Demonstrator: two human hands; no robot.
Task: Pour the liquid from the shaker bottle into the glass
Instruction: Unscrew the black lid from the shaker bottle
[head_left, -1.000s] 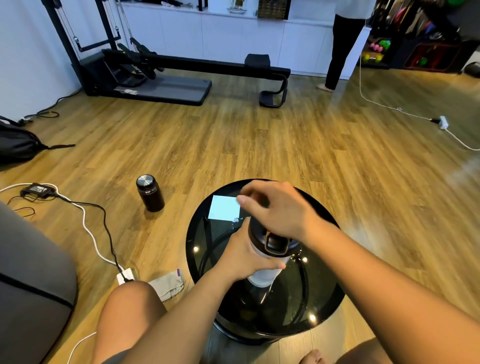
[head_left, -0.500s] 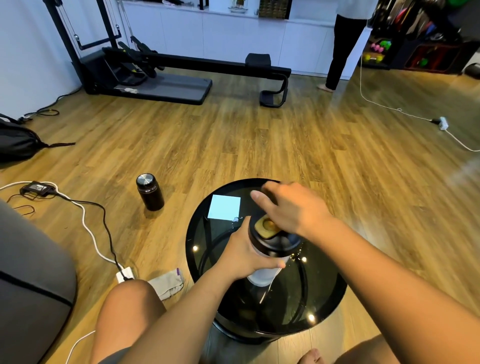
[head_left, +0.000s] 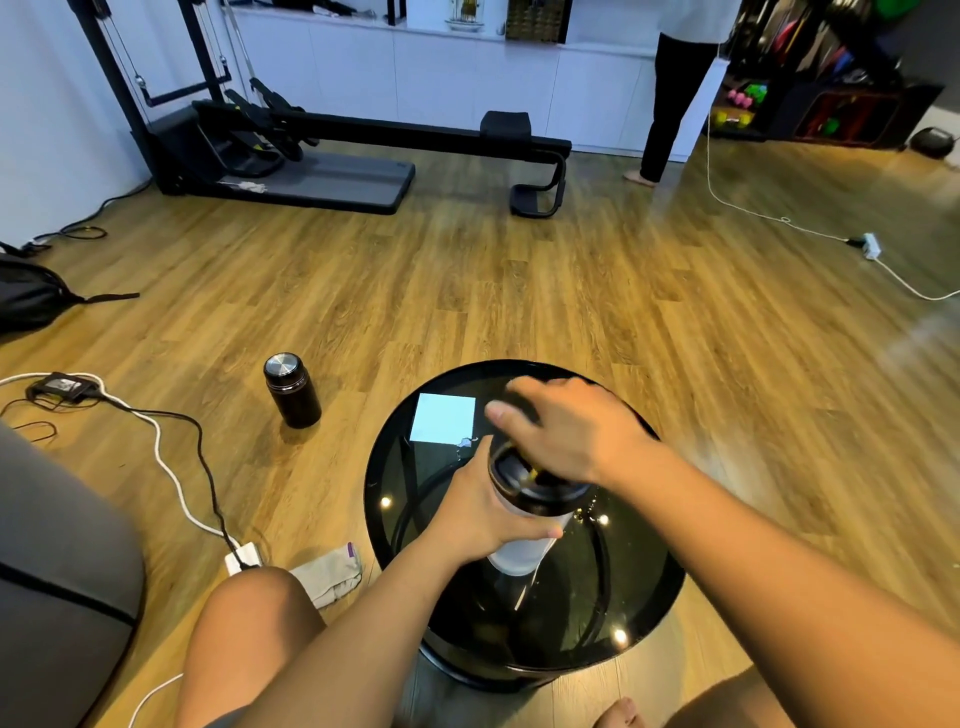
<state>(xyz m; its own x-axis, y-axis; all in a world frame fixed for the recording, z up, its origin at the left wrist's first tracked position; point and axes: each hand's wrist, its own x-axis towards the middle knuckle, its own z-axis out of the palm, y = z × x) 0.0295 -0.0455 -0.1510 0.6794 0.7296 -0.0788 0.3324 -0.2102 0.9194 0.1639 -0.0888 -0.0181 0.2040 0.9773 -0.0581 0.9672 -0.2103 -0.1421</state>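
Observation:
The shaker bottle, pale with a black lid, stands upright on the round black glass table. My left hand is wrapped around its body from the left. My right hand covers the lid from above, fingers curled over its far side. A glass is hard to make out; a small clear glint shows just left of the lid, and my right hand hides the table behind the bottle.
A pale blue square reflection lies on the tabletop's far left. On the wooden floor stand a dark flask, cables with a power strip and a folded cloth. A person stands at the back.
My right hand has shifted over the lid, first sliding right and exposing its top, then turning back so the fingers reach left. The bottle and my left hand have stayed in place.

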